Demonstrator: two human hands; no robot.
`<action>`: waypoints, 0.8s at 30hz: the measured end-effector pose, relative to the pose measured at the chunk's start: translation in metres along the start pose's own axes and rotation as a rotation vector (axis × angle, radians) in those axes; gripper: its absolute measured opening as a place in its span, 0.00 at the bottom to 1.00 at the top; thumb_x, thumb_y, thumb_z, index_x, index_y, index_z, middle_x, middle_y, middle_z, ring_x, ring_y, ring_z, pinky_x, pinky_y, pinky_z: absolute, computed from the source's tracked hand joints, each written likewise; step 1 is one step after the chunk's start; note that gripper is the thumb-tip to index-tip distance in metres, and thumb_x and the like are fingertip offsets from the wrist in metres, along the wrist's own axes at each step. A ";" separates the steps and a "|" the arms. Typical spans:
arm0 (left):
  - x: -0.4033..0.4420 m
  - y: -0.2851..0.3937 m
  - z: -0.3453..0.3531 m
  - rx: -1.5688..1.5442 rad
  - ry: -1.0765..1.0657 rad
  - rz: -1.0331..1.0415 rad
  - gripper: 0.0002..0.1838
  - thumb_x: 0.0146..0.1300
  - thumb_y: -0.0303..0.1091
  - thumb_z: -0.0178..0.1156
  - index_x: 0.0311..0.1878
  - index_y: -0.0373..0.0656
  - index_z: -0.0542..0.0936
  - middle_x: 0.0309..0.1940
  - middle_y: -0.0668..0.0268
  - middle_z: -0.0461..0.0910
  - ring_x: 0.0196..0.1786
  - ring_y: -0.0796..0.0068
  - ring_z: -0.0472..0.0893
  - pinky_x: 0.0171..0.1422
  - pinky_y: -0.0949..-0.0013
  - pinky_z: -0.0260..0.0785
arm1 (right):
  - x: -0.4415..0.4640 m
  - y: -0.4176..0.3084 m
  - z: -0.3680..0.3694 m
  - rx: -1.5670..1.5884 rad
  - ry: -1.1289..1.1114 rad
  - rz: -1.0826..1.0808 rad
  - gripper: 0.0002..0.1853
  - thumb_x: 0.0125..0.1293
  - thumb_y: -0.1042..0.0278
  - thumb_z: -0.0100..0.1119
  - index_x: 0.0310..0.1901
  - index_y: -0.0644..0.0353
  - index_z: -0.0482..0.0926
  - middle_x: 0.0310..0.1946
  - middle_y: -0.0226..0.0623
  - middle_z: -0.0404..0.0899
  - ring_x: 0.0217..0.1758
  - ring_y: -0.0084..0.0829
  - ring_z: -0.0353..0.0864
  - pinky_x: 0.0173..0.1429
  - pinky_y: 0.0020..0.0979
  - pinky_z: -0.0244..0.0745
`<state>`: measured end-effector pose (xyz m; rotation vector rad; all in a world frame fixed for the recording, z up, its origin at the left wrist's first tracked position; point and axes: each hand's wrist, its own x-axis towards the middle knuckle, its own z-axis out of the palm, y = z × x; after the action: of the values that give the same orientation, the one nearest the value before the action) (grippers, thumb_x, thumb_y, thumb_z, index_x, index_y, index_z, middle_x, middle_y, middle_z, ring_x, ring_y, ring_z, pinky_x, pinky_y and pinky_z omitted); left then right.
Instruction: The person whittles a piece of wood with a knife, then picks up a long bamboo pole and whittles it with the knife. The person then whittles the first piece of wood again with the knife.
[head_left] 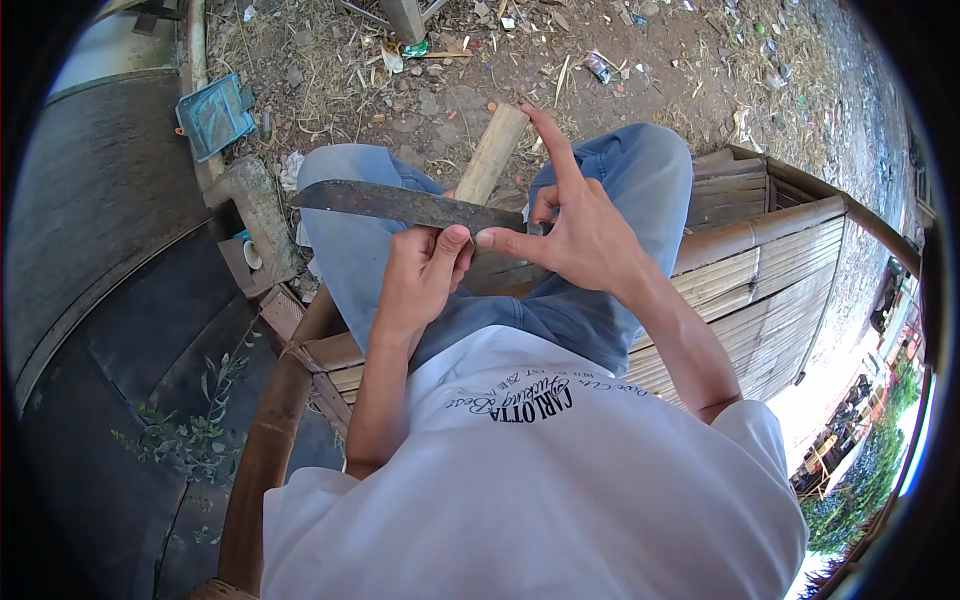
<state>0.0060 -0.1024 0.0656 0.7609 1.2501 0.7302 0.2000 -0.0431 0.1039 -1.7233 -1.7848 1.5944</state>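
Observation:
A machete [405,206] with a dark, worn blade lies crosswise in front of my knees, its tip to the left. My right hand [585,235] has its lower fingers curled round the dark handle end. Its thumb and forefinger are stretched apart, the forefinger reaching the far end of a pale piece of wood [492,155]. The wood slants away from me and passes behind the blade. My left hand [420,275] is closed at the wood's near end, thumb up beside the blade's lower edge. Its grip is partly hidden by the blade and fingers.
I sit on a bamboo bench [740,265], knees apart. Bare ground [440,100] with straw and litter lies ahead. A blue plastic tray [215,117] is at the far left, near a concrete block [255,200]. A leafy plant [200,430] grows beside dark panels.

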 end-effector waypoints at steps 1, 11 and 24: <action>0.000 0.000 -0.001 -0.014 0.007 -0.008 0.26 0.73 0.52 0.53 0.54 0.34 0.72 0.21 0.73 0.70 0.19 0.88 0.65 0.20 0.81 0.55 | 0.000 0.000 0.000 -0.001 -0.003 0.007 0.63 0.50 0.45 0.75 0.77 0.54 0.40 0.13 0.33 0.71 0.18 0.30 0.73 0.31 0.30 0.67; 0.001 0.002 -0.002 0.018 0.045 -0.004 0.24 0.73 0.48 0.54 0.27 0.37 0.75 0.18 0.72 0.72 0.19 0.86 0.68 0.21 0.77 0.58 | 0.005 0.002 0.004 0.017 -0.010 -0.019 0.63 0.50 0.44 0.74 0.77 0.53 0.38 0.16 0.36 0.73 0.22 0.34 0.76 0.35 0.32 0.70; 0.004 0.003 0.004 0.104 0.096 0.049 0.22 0.74 0.44 0.53 0.28 0.36 0.76 0.16 0.71 0.72 0.18 0.86 0.68 0.20 0.77 0.58 | 0.002 0.008 0.010 -0.010 0.068 -0.008 0.64 0.48 0.44 0.76 0.77 0.52 0.38 0.19 0.39 0.76 0.24 0.38 0.79 0.38 0.34 0.73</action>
<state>0.0102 -0.0981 0.0668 0.8519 1.3691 0.7529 0.1962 -0.0490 0.0929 -1.7507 -1.7682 1.5080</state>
